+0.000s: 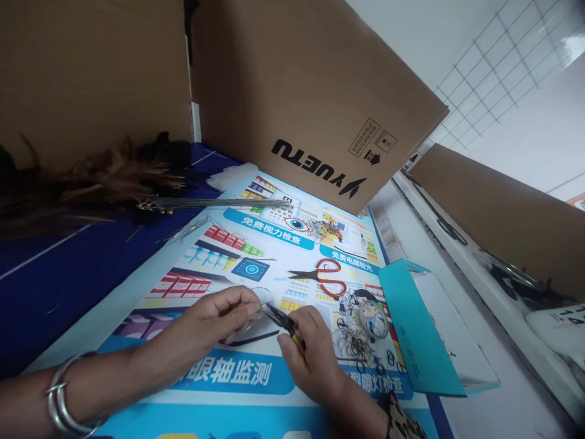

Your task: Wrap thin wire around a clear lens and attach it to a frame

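Observation:
My left hand [219, 320] is closed in a pinch on a thin loop of wire [262, 305] above a printed poster [256, 256]. My right hand [311, 353] grips small pliers [281, 320] with yellow handles, and their dark jaws meet the wire at my left fingertips. A silver bangle [61, 396] sits on my left wrist. Both hands hover near the poster's front part.
Red-handled scissors [322, 277] lie beyond my hands. A pile of small wire rings [354, 341] and a tape roll [373, 317] lie to the right, beside a teal box [420, 335]. Brown feathers [91, 177], long wires [219, 203] and cardboard boxes [311, 91] stand behind.

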Available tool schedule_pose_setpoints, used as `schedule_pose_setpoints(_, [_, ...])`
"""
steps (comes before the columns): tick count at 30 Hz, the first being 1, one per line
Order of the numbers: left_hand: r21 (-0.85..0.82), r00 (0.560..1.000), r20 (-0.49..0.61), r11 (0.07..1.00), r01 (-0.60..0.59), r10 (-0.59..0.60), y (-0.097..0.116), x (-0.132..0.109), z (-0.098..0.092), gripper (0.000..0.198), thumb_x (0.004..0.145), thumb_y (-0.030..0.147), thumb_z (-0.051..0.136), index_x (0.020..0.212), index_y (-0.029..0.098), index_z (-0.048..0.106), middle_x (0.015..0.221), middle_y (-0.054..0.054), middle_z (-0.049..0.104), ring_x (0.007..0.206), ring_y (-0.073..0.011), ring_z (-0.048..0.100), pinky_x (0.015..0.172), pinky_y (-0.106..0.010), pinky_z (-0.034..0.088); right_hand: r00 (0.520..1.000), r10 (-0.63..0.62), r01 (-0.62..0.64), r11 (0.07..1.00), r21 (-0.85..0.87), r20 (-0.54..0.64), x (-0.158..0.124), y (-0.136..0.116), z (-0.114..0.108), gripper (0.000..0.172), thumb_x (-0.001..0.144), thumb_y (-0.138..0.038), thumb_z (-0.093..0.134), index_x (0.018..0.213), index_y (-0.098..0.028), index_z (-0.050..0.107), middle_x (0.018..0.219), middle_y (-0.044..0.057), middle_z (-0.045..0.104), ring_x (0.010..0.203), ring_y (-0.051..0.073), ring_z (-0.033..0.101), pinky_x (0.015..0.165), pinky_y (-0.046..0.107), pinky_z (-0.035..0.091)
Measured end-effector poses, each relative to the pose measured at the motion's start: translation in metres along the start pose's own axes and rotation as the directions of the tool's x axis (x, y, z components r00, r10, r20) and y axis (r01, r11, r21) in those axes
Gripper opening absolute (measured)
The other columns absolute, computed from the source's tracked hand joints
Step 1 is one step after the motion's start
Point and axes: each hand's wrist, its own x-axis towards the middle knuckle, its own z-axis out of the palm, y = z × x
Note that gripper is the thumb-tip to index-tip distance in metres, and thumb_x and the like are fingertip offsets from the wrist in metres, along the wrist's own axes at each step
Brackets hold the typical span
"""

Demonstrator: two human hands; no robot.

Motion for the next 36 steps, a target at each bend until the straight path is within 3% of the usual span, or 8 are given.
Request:
schedule_pose_setpoints(9, [-0.019,0.994,0.109,1.0,0.012,-0.01,-0.018,0.008,0.0,0.046,0.091,0.065,0.065,0.081,0.021,0.06,0.061,0.007,0.043,0.057,-0.011,0.032,0.055,-0.026,0.025,0.999,-0.031,0.031,0.998,-0.05,0.008,0.001,-0.004,0.004,0.014,0.102,-0.031,0.054,0.108,-0.02,0.061,0.094,0.008,0.065,0.085,0.023,0.06,0.071,0.034,0.051])
schedule_pose_setpoints(24, [0.078,0.993,0.114,0.997,-0.011,0.002,-0.01,0.004,0.001,0.044,0.089,0.062,0.064,0.078,0.021,0.057,0.066,0.006,0.041,0.06,-0.0116,0.031,0.055,-0.024,0.028,0.999,-0.001,0.009,0.983,-0.182,0.04,0.0,-0.007,0.006,0.02,0.102,-0.034,0.05,0.102,-0.02,0.063,0.087,0.007,0.065,0.078,0.022,0.06,0.066,0.032,0.047])
schedule_pose_setpoints(36, [-0.013,0.993,0.118,1.0,0.02,-0.019,-0.013,0.002,0.007,0.048,0.094,0.066,0.062,0.08,0.021,0.056,0.062,0.008,0.039,0.058,-0.0111,0.028,0.054,-0.024,0.025,0.999,-0.003,0.018,0.953,-0.304,0.05,-0.001,-0.003,0.014,0.018,0.102,-0.033,0.047,0.093,-0.022,0.058,0.083,0.005,0.063,0.071,0.02,0.06,0.06,0.03,0.039])
